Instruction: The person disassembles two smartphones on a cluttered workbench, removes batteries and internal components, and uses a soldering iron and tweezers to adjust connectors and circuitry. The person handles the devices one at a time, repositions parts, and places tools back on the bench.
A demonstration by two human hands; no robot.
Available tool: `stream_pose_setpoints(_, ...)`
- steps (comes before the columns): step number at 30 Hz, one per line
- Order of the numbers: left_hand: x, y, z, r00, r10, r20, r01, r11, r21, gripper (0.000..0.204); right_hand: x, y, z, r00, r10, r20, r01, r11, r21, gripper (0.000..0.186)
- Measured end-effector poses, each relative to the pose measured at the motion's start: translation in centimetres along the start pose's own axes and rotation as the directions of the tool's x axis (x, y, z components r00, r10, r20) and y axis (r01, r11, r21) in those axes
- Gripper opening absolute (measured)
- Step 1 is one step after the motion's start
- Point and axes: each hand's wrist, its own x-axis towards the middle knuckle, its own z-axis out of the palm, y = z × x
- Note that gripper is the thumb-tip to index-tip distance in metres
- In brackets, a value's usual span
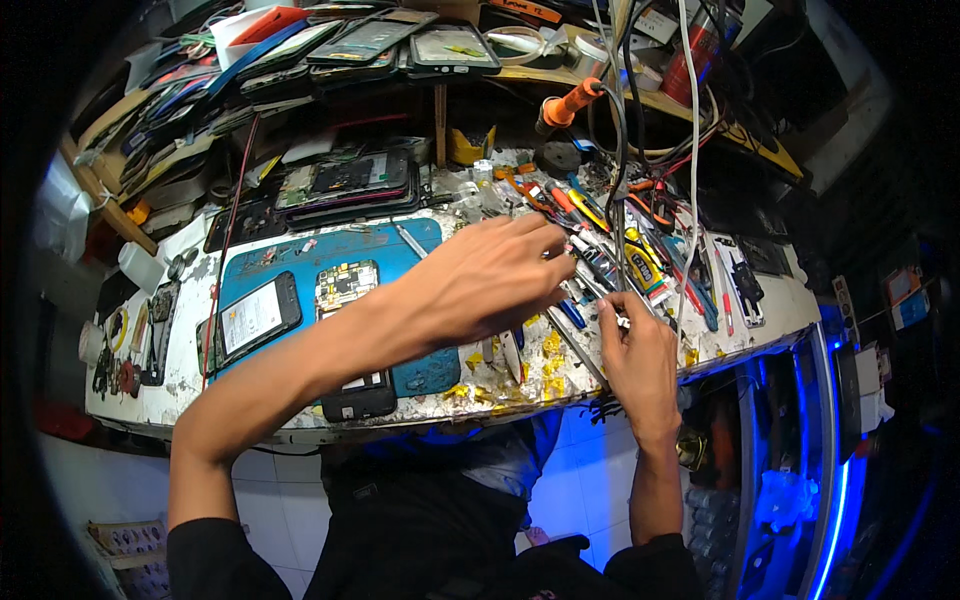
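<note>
My left hand (505,275) reaches across to the right over the crowded bench, its fingers curled together. What it holds is mostly hidden; only a small dark bit shows at the fingertips. Close by on the right, my right hand (640,350) pinches something small and pale that I cannot make out. Around both hands lies a heap of screwdrivers, pliers and pens (645,250). Under my left forearm, partly covered, an opened phone with a bare circuit board (348,283) rests on a blue mat (425,372). Beside it sits an opened phone with a white battery (252,318).
Stacked phones and screens (365,45) crowd the shelf above. An orange-handled tool (572,103) hangs near several cables (693,150) dropping in front of the bench. More phone parts (350,185) are piled behind the mat. Yellow tape scraps (552,365) litter the front edge.
</note>
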Motion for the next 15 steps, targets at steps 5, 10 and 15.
stream_pose_setpoints(5, 3.9, -3.1, 3.0, 0.985, 0.157, 0.068, -0.153, 0.987, -0.054, 0.023, 0.0, 0.1, 0.3, 0.996, -0.082, -0.035, 0.082, 0.997, 0.014, 0.024)
stream_pose_setpoints(10, 4.9, -4.1, 4.9, 0.959, 0.172, 0.226, -0.132, 0.975, -0.181, 0.016, -0.4, 0.6, 0.3, 0.998, -0.05, 0.049, 0.045, 0.993, 0.108, 0.025)
stream_pose_setpoints(15, 5.3, -4.3, 5.3, 0.927, 0.247, 0.281, -0.257, 0.966, -0.003, 0.032, -0.4, 1.2, -1.6, 0.985, 0.029, 0.172, -0.085, 0.942, 0.324, 0.029)
